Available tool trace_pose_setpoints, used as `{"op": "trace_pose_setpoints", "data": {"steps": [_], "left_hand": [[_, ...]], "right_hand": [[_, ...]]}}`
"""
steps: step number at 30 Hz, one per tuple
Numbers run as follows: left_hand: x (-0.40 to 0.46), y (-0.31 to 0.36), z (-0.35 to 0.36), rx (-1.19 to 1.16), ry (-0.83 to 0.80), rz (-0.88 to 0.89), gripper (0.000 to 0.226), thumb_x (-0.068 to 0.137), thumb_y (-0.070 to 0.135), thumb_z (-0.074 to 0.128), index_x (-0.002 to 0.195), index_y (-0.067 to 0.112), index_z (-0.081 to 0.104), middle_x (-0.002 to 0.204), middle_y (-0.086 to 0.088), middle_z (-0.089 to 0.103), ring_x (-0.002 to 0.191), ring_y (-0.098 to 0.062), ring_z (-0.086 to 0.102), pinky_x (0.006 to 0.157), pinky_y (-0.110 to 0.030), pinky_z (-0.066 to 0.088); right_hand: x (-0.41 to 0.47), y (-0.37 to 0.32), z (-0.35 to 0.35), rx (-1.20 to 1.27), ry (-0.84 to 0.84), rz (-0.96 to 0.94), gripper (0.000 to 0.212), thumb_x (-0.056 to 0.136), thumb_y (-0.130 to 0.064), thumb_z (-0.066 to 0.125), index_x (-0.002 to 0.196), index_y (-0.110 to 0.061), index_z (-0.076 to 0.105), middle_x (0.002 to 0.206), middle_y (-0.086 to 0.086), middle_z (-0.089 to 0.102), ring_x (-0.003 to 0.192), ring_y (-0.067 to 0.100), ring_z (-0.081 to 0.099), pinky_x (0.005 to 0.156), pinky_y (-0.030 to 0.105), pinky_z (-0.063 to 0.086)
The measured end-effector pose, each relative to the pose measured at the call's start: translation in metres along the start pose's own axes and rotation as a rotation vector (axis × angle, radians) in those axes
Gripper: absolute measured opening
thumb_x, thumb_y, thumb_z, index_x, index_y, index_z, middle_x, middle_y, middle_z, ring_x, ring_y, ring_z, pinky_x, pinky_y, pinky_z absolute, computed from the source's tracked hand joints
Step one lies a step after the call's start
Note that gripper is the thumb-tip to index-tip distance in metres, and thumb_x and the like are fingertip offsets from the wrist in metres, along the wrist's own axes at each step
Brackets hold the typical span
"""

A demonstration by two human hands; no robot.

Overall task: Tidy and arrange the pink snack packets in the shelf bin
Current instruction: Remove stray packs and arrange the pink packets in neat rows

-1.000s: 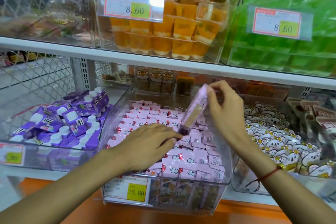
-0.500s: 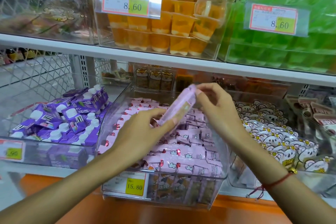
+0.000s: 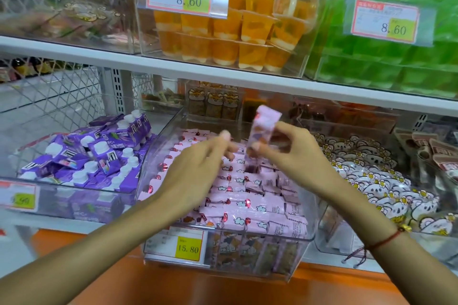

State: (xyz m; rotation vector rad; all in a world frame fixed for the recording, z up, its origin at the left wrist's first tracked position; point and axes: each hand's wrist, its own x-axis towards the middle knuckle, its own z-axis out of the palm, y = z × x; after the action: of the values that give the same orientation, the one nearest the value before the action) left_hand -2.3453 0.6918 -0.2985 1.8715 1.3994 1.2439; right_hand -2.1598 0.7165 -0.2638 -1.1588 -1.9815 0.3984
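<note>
Clear shelf bin [image 3: 158, 161] on the lower shelf, filled with pink snack packets [image 3: 247, 215] lying mostly flat in overlapping rows; a yellow price tag [image 3: 187, 248] reading 15.80 is fixed to its front wall. Above the bin, the right hand [image 3: 295, 158] pinches one pink packet [image 3: 264, 131] between thumb and fingertips, holding it upright with its lower end just over the packets below. The left hand [image 3: 195, 171] hovers beside it over the bin's left half, its grip spread, the fingers loosely extended toward the raised packet and blurred; whether they touch it cannot be told. A red cord bracelet [image 3: 386, 240] circles the right wrist.

Neighbouring containers: to the left, a clear bin of purple cartons [image 3: 99, 153] with white caps, piled loosely; to the right, a clear bin of white cartoon-print packets [image 3: 371, 181]. On the upper shelf, a clear bin of stacked orange jelly cups [image 3: 223, 39] bears a tag reading 8.60, and a bin of green cups [image 3: 396, 72] to its right bears the same price. Behind the pink packets, small brown cartoon-faced packets [image 3: 213, 104] stand upright in a row.
</note>
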Motion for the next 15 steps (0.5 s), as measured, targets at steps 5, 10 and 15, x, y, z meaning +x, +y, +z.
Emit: {"op": "trace_pose_setpoints", "data": {"steps": [5,10,15], "left_hand": [[-0.002,-0.017,0.004,0.578,-0.226,0.279,0.034,0.099,0.036,0.041,0.130,0.032,0.052,0.129,0.012,0.057,0.118,-0.010,0.049,0.094,-0.028,0.041],[0.004,-0.021,0.005,0.748,-0.344,0.263,0.042,0.101,0.044,0.027,0.139,0.036,0.043,0.149,0.012,0.039,0.134,-0.011,0.034,0.107,-0.027,0.026],[0.006,-0.022,0.005,0.764,-0.374,0.248,0.043,0.101,0.046,0.025,0.140,0.038,0.041,0.149,0.013,0.036,0.134,-0.010,0.032,0.108,-0.028,0.025]], "right_hand": [[0.004,0.013,-0.004,0.285,-0.002,0.302,0.048,0.087,-0.017,0.065,0.123,-0.013,0.032,0.099,0.004,0.070,0.079,0.009,0.069,0.076,0.026,0.056],[0.007,0.016,0.002,-0.023,0.121,0.162,0.054,0.089,-0.021,0.065,0.117,-0.020,0.019,0.085,-0.003,0.062,0.071,0.007,0.065,0.071,0.035,0.054],[0.010,0.016,0.013,-0.131,-0.055,0.057,0.049,0.087,-0.020,0.067,0.118,-0.027,0.030,0.094,0.000,0.064,0.077,0.016,0.067,0.074,0.045,0.056]]}}
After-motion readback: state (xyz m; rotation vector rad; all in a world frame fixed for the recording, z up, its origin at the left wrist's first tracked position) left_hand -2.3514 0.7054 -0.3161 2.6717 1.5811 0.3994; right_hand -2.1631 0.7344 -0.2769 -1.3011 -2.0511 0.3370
